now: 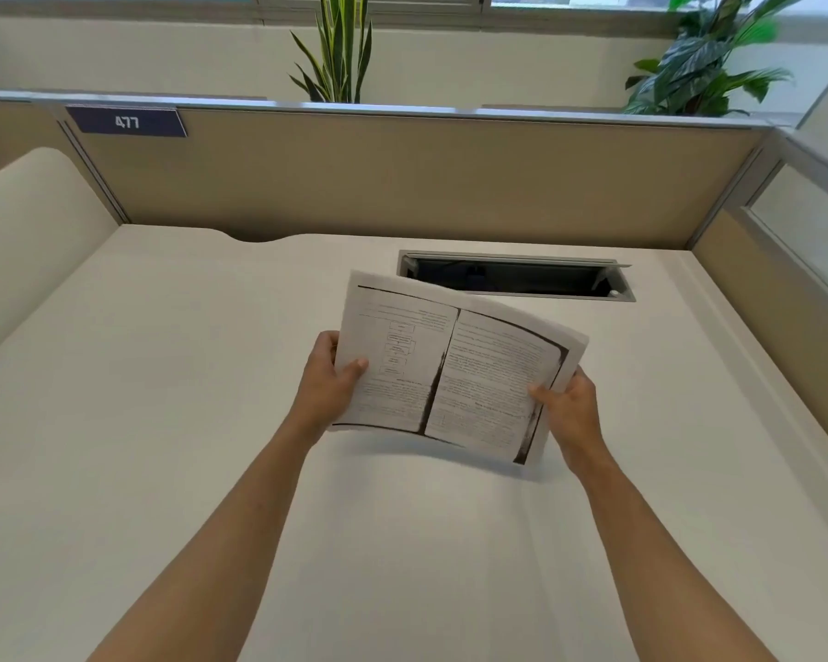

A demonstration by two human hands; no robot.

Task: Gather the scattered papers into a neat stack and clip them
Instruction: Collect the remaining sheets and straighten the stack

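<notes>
Papers: a white stack of printed paper sheets (455, 370) is held up above the surface, bent a little.
Left hand: the left hand (328, 382) grips the left edge, thumb on top.
Right hand: the right hand (570, 408) grips the right edge.
Surface: a plain cream surface (163, 422) with a dark open slot (512, 277) near the back.

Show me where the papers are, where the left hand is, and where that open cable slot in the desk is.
papers (455, 370): head view, on the printed top sheet near its dark centre fold.
left hand (328, 384): head view, on the back of the hand.
cable slot (512, 277): head view, on the dark opening.
</notes>
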